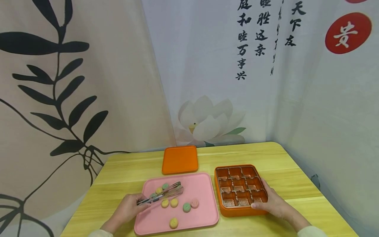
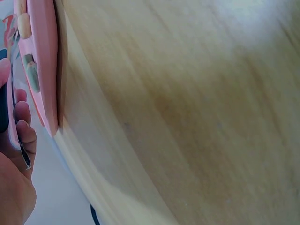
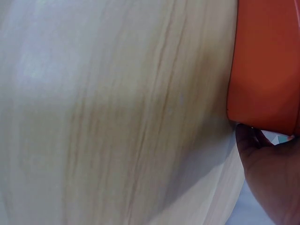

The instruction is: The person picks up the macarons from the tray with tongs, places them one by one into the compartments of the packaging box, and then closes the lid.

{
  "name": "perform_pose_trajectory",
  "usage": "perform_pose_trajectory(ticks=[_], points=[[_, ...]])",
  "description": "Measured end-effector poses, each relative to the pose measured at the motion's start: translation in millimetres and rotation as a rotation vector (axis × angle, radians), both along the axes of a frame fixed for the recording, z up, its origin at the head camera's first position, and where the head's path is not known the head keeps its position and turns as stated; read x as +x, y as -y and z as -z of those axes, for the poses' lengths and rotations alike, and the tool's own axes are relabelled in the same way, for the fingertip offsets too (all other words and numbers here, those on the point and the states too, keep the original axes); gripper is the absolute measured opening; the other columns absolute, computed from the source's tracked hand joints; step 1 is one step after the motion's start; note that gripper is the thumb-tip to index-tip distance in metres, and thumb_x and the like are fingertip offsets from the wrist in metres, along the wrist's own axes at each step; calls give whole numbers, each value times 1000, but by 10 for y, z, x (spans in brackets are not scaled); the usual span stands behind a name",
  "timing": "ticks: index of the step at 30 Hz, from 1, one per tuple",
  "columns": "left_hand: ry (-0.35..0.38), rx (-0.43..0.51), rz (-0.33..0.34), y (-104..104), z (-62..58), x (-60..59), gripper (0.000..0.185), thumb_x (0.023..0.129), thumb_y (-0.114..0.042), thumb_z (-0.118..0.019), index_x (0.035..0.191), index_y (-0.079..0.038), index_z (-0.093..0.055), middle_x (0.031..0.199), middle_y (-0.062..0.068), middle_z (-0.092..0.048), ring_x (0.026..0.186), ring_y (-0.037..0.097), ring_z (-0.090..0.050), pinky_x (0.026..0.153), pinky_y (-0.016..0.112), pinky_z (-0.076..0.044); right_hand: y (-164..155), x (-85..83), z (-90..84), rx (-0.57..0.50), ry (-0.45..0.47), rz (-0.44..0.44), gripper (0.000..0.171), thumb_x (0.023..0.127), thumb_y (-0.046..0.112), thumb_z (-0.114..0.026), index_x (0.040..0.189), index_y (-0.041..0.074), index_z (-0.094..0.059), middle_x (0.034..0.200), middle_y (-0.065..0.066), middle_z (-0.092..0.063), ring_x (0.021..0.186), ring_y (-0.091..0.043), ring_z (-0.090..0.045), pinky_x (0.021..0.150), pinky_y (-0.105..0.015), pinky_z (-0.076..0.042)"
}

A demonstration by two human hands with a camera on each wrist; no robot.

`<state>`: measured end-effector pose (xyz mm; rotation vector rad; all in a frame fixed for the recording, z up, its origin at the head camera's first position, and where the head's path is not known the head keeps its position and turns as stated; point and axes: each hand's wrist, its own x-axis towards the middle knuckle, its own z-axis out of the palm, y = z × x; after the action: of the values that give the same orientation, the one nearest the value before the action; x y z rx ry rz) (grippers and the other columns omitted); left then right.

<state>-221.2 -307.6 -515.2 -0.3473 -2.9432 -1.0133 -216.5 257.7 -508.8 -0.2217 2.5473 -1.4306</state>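
My left hand (image 1: pixel 125 208) grips a pair of metal tongs (image 1: pixel 164 194) by the handle end, and their head reaches over the pink tray (image 1: pixel 205 192). Small round cookies lie on that tray: several yellow ones, such as the front one (image 1: pixel 173 223), several green ones like this green cookie (image 1: pixel 186 207), and a pink cookie (image 1: pixel 194 203). Some at the back are partly covered by the tongs. My right hand (image 1: pixel 275 204) holds the orange box (image 1: pixel 237 211) at its right front corner, thumb on the front rim. Its clear divided insert shows bare compartments.
Behind the tray lies a flat orange lid (image 1: pixel 180 159). The wooden table (image 1: pixel 296 184) ends at a printed curtain (image 1: pixel 124 82) at the back and right. Tray and box stand side by side with a narrow gap.
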Motion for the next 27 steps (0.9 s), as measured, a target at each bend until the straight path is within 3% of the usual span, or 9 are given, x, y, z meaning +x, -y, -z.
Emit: perform_pose_trajectory(ticks=[13,27], points=[[-31,-4,-4,-36,-56,28,14,84,-25,-80,79,-18,-69,62,-11,-53,52,3,-44,45,19,-36,-4,-11,-11,18,18,13,118,82,27,-83,157,2,6,140,-38,-24,121,-46,-47,100,-57,-39],[-38,40,-21,-174,-189,-14,20,84,-34,-80,82,-17,-70,69,-11,-59,59,5,-48,50,21,-40,-9,-5,-20,12,1,1,117,83,26,-82,157,0,4,139,-39,-25,119,-43,-49,100,-56,-39]])
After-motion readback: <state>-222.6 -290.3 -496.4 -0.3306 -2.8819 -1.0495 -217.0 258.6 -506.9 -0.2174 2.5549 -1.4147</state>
